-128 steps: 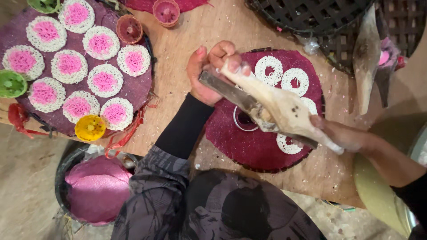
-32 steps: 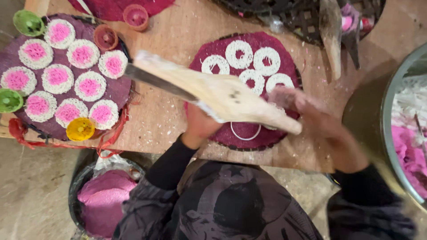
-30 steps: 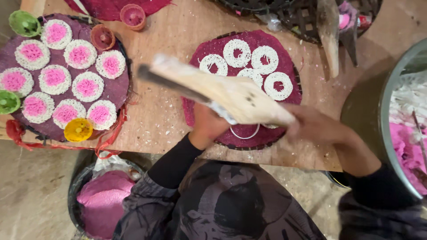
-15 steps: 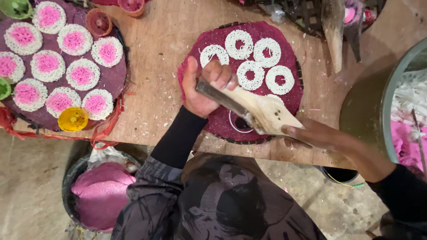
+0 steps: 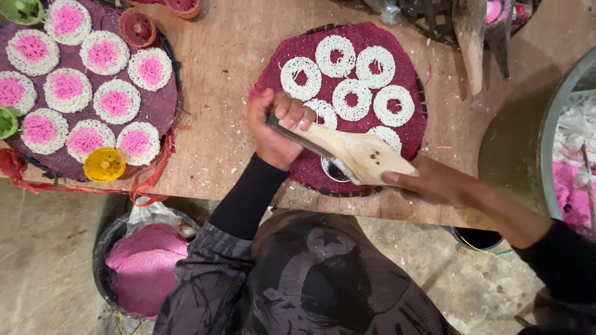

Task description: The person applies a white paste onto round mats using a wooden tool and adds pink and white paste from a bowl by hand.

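Pressing noodle rings onto a maroon mat

Gripping a wooden press (image 5: 357,152) from both ends, the person holds it low over the near edge of a round maroon woven mat (image 5: 406,133). The left hand (image 5: 273,127) is closed around the dark metal handle at the press's far-left end, fingers curled over the top and thumb beneath. The right hand (image 5: 434,181) holds the broad pale wooden end, its fingertips pressed against the lower right edge of the wood. The press lies tilted, with its narrow handle end up toward the left and its wide end down toward the right. Under its middle a round metal nozzle (image 5: 335,169) shows just above the mat.

On the mat lie white noodle rings (image 5: 354,99), each with an open centre showing the maroon weave. 5 are fully in view and 2 more are partly covered by the press and the left hand. The mat rests on a wooden table (image 5: 223,93) dotted with white crumbs.

Well to the left sits a second maroon mat (image 5: 162,107) carrying white rings filled with pink noodle centres (image 5: 117,102). Small cups stand at its edges, among them a yellow cup (image 5: 103,164) and a red-brown cup (image 5: 136,26).

Below the table's left part a dark tub holds pink dough (image 5: 144,267). At the right a large metal basin (image 5: 528,142) contains white and pink dough.
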